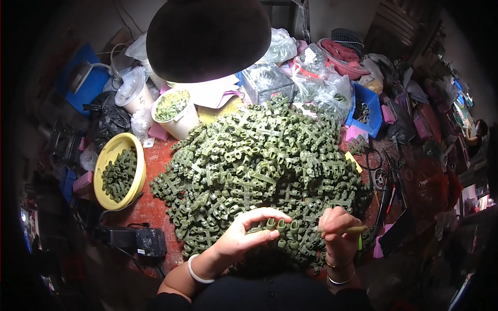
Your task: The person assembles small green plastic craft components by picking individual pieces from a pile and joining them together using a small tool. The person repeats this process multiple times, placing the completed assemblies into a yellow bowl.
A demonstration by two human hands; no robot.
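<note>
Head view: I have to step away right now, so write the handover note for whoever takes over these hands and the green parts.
Left hand: holds a green plastic sprue strip with small tube-shaped parts standing on it, at the near edge of the pile.
Right hand: closed on a thin olive stick-like piece; I cannot tell what it is.
Things: a big heap of green sprue pieces covers the red table. Yellow bowl at the left holds loose green parts; white bucket behind it holds small green bits.
Done: some parts sit in the bowl.
Left: most of the heap appears unprocessed.
</note>
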